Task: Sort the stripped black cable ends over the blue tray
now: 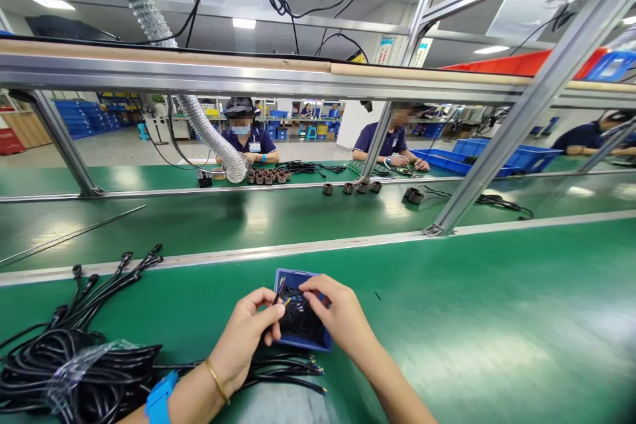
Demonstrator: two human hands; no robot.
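My left hand (pixel 243 334) is closed in a pinch around a black cable end (pixel 278 293), from which thin coloured wires stick up. Beside it, my right hand (pixel 340 315) has its thumb and fingertips drawn together above a small blue bin (pixel 304 344). Whatever lies between those fingertips is too small to make out. Many short, thin black pieces (pixel 301 326) fill the bin. Beneath my left wrist, several black cable ends (pixel 291 371) with bared wire tips lie on the green bench.
A coiled bundle of black cables (pixel 74 368) with clear wrap lies at left, its connectors (pixel 126 262) pointing away. An aluminium post (pixel 489 159) rises at right. Across the conveyor (pixel 278 215), on which metal rings (pixel 348 189) sit, people work near blue bins (pixel 507 156).
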